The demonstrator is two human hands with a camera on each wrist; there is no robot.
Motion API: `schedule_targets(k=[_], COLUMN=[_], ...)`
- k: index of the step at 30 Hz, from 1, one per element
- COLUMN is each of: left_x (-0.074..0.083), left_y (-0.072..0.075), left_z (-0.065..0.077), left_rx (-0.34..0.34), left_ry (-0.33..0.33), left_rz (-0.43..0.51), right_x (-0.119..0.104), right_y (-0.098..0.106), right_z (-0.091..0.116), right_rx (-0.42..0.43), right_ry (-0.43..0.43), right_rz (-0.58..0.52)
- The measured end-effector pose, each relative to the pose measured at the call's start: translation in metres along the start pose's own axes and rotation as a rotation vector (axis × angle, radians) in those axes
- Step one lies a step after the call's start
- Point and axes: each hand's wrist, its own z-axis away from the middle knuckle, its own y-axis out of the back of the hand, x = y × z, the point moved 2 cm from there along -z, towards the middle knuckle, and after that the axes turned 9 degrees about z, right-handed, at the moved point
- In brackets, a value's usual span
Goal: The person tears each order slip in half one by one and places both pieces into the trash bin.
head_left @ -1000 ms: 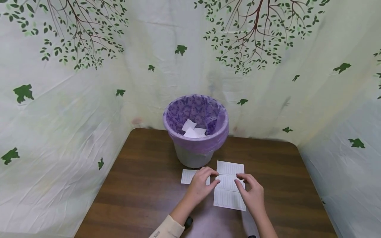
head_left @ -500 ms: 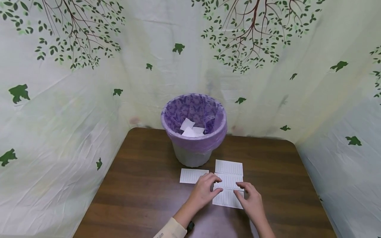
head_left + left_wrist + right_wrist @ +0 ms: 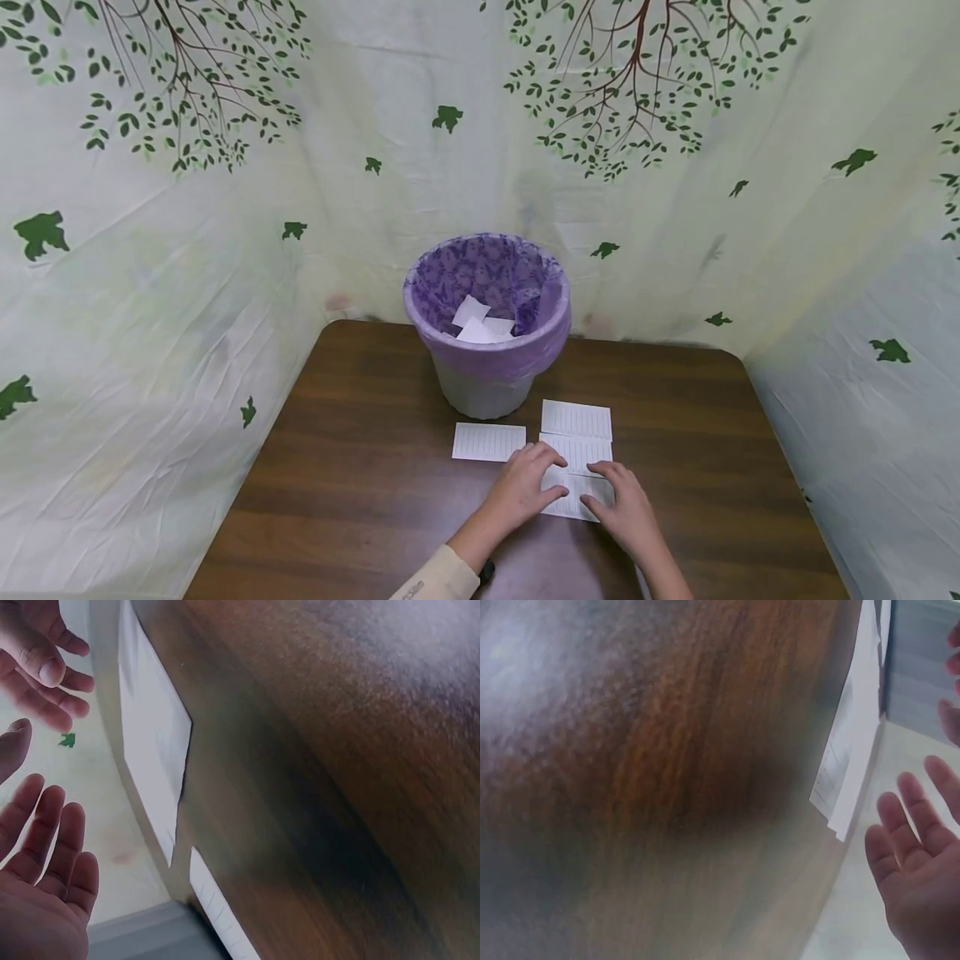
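Three white lined cards form a column on the brown table: the far card (image 3: pixel 576 419), the middle card (image 3: pixel 587 454) and the near card (image 3: pixel 576 498). A single lined card (image 3: pixel 489 442) lies left of them. My left hand (image 3: pixel 521 490) hovers over the left side of the near cards, partly covering them. Facing it, my right hand (image 3: pixel 628 510) is over their right side. Thumbs and fingers are loosely curved, with a small gap between the hands and nothing held. In the wrist views, the left palm (image 3: pixel 41 907) and right palm (image 3: pixel 930 889) are bare.
Behind the cards stands a grey bin (image 3: pixel 483 392) with a purple patterned liner (image 3: pixel 487 358) over its rim. Several white paper pieces (image 3: pixel 480 329) lie inside it. A leaf-printed cloth (image 3: pixel 337 125) hangs around the table's (image 3: pixel 337 500) back and sides.
Both hands have shifted nearer to me, from the middle card to over the near one, and the gap between them has narrowed. The cards lie as before while the head view has shifted slightly.
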Motion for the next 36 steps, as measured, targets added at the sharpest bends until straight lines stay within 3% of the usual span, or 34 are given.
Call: schedule_targets(k=[13, 23, 29, 36], left_x=[-0.002, -0.003, -0.006, -0.006], left_y=[-0.021, -0.033, -0.041, -0.045], left_z=[-0.007, -0.010, -0.008, -0.005], left_rx=[-0.104, -0.138, -0.169, -0.210], left_ry=[0.032, 0.008, 0.027, 0.034], left_rz=[-0.079, -0.166, -0.177, -0.255], right_x=[0.001, 0.004, 0.005, 0.004], right_y=[-0.008, -0.019, -0.022, -0.025], right_z=[0.000, 0.002, 0.004, 0.004], right_rx=[-0.080, -0.068, -0.041, -0.018], right_ry=[0.003, 0.048, 0.073, 0.091], right_rz=[0.060, 0.127, 0.146, 0.154])
